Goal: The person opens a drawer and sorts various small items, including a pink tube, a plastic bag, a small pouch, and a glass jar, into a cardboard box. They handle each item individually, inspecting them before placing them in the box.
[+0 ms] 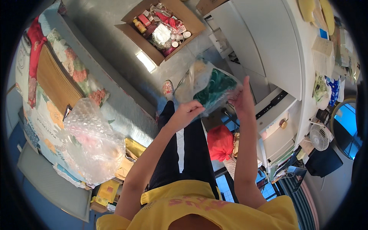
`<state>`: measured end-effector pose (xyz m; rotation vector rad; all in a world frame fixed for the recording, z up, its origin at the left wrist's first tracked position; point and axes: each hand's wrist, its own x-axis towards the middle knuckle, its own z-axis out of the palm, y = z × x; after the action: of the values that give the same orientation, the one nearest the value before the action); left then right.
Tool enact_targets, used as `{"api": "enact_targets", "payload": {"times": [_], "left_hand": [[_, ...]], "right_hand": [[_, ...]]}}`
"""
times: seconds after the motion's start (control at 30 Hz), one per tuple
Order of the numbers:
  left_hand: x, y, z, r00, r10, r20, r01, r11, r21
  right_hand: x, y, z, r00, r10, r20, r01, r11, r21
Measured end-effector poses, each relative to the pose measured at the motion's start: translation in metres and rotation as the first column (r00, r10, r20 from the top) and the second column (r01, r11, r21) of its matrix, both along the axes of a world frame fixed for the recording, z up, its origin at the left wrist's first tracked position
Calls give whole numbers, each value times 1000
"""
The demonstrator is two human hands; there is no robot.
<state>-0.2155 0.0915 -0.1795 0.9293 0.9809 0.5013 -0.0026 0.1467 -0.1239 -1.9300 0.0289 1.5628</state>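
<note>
Between my two hands hangs a clear plastic bag (214,87) with something dark green, coiled or folded, inside it; a paler part shows at its far left. My left hand (188,114) pinches the bag's near left edge, fingers closed. On its right side my right hand (243,99) grips the plastic with the fingers, the thumb sticking up. The bag is held up over the floor, in front of my legs. What the green thing is, I cannot make out.
Ahead on the floor stands an open cardboard box (161,34) full of bottles and packets. A flowered bed with bubble wrap (92,138) lies left. White drawers (276,103), one pulled out, line the right, near a red bag (220,143). A small fan (319,137) stands on the desk.
</note>
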Motion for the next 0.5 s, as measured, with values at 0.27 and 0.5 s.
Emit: {"api": "enact_targets", "payload": {"times": [0.27,0.5], "left_hand": [[-29,-22,12,957,275,-93,-280,959,-45],[-73,-13,19,675,688,-267,-649,726,228]], "right_hand": [[-90,-88,-57,685,587,431,-661,749,30],[-78,-62,-12,386,727,568,-785,582,-212]]}}
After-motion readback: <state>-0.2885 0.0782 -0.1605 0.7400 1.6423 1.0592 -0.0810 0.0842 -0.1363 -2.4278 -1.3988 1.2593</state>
